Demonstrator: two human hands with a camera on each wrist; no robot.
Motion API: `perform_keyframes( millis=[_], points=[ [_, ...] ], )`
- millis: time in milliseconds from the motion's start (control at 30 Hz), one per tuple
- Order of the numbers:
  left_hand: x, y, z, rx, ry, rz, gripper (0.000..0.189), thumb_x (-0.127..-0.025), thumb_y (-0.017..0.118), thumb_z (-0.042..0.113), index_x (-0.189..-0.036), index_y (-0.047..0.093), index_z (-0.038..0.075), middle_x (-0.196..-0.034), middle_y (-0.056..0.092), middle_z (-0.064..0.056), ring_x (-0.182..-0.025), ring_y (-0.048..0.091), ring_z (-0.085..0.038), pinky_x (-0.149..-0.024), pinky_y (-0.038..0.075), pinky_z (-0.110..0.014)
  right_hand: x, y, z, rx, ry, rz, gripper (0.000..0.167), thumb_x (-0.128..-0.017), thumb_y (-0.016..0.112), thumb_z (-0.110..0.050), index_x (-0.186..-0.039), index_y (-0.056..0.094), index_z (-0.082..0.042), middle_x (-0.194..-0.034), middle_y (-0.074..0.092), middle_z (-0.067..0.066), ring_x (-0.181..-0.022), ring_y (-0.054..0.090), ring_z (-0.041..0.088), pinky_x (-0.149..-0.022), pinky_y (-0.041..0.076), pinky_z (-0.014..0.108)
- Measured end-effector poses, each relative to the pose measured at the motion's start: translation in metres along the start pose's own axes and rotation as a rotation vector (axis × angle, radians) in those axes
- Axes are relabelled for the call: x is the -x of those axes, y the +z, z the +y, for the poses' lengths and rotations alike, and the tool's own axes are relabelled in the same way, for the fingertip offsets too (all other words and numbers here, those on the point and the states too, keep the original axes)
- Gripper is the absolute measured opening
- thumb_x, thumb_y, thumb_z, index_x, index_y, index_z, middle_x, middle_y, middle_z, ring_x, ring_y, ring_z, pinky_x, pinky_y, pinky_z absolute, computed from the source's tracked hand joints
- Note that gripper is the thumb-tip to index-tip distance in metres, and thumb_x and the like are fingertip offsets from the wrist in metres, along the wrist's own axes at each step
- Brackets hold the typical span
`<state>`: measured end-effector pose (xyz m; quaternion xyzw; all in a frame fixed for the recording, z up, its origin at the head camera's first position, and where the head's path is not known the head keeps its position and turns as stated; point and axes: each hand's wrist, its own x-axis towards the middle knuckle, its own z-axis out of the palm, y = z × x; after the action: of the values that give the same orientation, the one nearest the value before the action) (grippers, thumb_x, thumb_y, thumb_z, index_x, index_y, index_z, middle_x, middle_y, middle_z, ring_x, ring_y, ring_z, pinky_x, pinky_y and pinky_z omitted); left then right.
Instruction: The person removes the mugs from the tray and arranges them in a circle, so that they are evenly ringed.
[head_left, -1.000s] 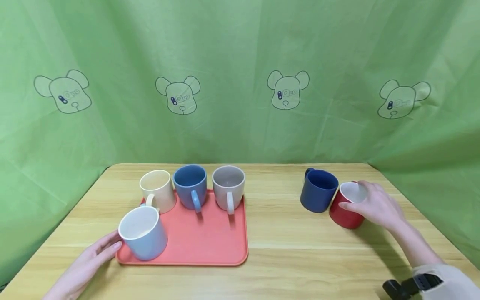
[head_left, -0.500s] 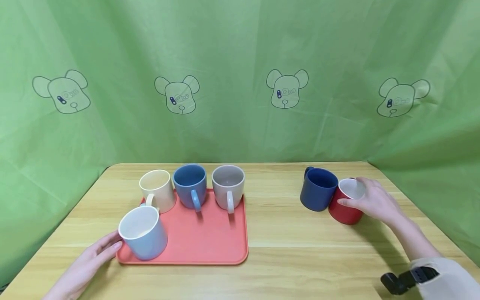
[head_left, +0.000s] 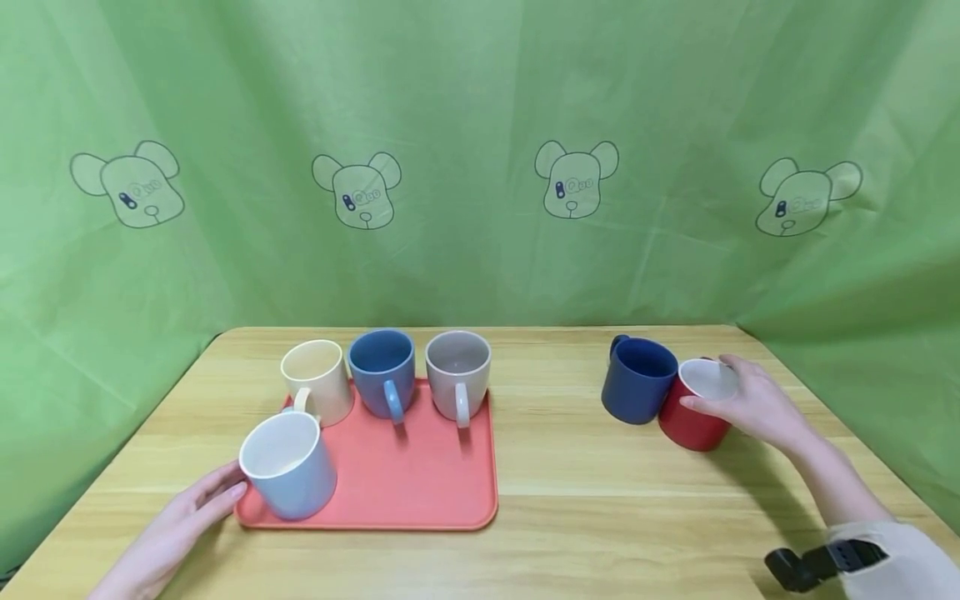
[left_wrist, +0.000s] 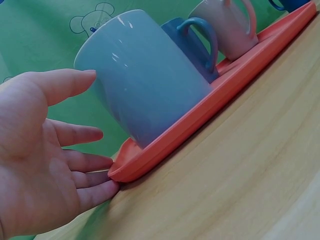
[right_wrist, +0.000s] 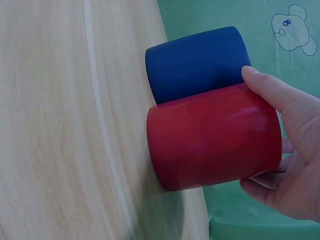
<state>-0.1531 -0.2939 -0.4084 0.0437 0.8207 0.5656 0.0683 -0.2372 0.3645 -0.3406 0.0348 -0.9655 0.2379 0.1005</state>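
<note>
Left hand point(head_left: 183, 517): seen lower left, fingers extended, tips rested against the coral tray point(head_left: 408, 492).
Tray load, left of frame: a light-blue mug point(head_left: 294, 477), cream mug point(head_left: 330, 397), blue mug point(head_left: 375, 390) and grey mug point(head_left: 446, 390) are carried.
Navy mug point(head_left: 633, 396): placed on the counter point(head_left: 585, 533), right of centre.
Red mug point(head_left: 684, 421): pictured farther right, just beside the navy one.
Right hand point(head_left: 761, 407): red mug gripped between thumb and fingers.
</note>
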Motion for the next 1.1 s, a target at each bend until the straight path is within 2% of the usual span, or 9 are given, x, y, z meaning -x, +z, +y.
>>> perform_keyframes(
  millis=[200,467,567,700,733,800,933,1033,1100],
  points=[
    [0.002,-0.002,-0.002,-0.002,-0.006,0.003,0.057,-0.100,0.042,0.023,-0.141,0.021,-0.012,-0.145,0.024,-0.030,-0.103,0.032,0.023,-0.086,0.033,-0.007,-0.001,-0.009,-0.003,-0.074,-0.050,0.035,0.088,-0.080,0.072,-0.033,-0.132,0.025,0.020,-0.120,0.039,0.040,-0.102,0.042,0.052,-0.077,0.042,0.060],
    [0.003,-0.003,0.000,-0.015,-0.010,0.012,0.058,-0.100,0.042,0.024,-0.141,0.021,-0.012,-0.145,0.024,-0.030,-0.104,0.032,0.022,-0.086,0.033,-0.007,-0.001,-0.029,-0.025,-0.047,-0.070,0.110,0.085,-0.083,0.069,-0.034,-0.137,0.026,0.014,-0.123,0.042,0.036,-0.110,0.039,0.051,-0.080,0.035,0.062],
    [0.003,-0.002,0.002,-0.026,-0.020,0.006,0.058,-0.100,0.041,0.025,-0.141,0.021,-0.010,-0.145,0.024,-0.029,-0.123,0.034,0.001,-0.086,0.033,-0.007,0.001,-0.034,-0.037,-0.069,-0.073,0.121,0.083,-0.083,0.069,-0.035,-0.138,0.028,0.010,-0.125,0.043,0.033,-0.109,0.041,0.050,-0.080,0.037,0.061],
    [0.001,0.000,0.004,-0.026,-0.033,-0.002,0.059,-0.100,0.041,0.027,-0.142,0.020,-0.009,-0.146,0.023,-0.027,-0.132,0.018,-0.034,-0.087,0.033,-0.007,0.004,-0.038,-0.059,-0.104,-0.103,0.146,0.076,-0.085,0.068,-0.034,-0.138,0.031,0.006,-0.126,0.045,0.030,-0.106,0.045,0.048,-0.081,0.039,0.058],
    [0.001,0.000,0.004,-0.025,-0.034,-0.002,0.059,-0.100,0.041,0.027,-0.142,0.020,-0.009,-0.146,0.024,-0.027,-0.132,0.020,-0.031,-0.087,0.032,-0.007,0.005,-0.038,-0.066,-0.114,-0.113,0.152,0.075,-0.085,0.067,-0.033,-0.138,0.032,0.006,-0.126,0.046,0.030,-0.105,0.046,0.048,-0.081,0.039,0.057],
    [0.001,0.001,0.004,-0.020,-0.030,0.001,0.059,-0.100,0.042,0.027,-0.142,0.020,-0.009,-0.146,0.024,-0.027,-0.130,0.028,-0.015,-0.087,0.032,-0.007,0.006,-0.038,-0.081,-0.137,-0.139,0.159,0.072,-0.086,0.067,-0.032,-0.138,0.034,0.004,-0.126,0.047,0.028,-0.104,0.048,0.046,-0.082,0.040,0.055],
    [0.001,0.001,0.004,-0.009,-0.018,0.004,0.060,-0.100,0.043,0.026,-0.142,0.021,-0.010,-0.146,0.024,-0.028,-0.109,0.032,0.018,-0.087,0.032,-0.006,0.007,-0.034,-0.114,-0.208,-0.195,0.151,0.068,-0.085,0.068,-0.029,-0.138,0.037,0.000,-0.126,0.050,0.023,-0.107,0.049,0.041,-0.086,0.042,0.043],
    [0.001,0.001,0.004,0.002,-0.018,0.000,0.059,-0.099,0.043,0.026,-0.142,0.021,-0.010,-0.146,0.024,-0.028,-0.104,0.031,0.023,-0.087,0.032,-0.006,0.006,-0.028,-0.137,-0.257,-0.244,0.122,0.066,-0.085,0.069,-0.027,-0.138,0.039,-0.002,-0.126,0.052,0.019,-0.110,0.050,0.035,-0.086,0.043,0.027],
    [0.001,0.001,0.004,0.004,-0.020,-0.001,0.060,-0.099,0.043,0.026,-0.142,0.021,-0.009,-0.146,0.025,-0.027,-0.104,0.031,0.022,-0.087,0.032,-0.007,0.005,-0.023,-0.151,-0.278,-0.281,0.101,0.065,-0.085,0.069,-0.026,-0.138,0.039,-0.003,-0.126,0.053,0.017,-0.112,0.050,0.032,-0.087,0.043,0.025]
  ],
)
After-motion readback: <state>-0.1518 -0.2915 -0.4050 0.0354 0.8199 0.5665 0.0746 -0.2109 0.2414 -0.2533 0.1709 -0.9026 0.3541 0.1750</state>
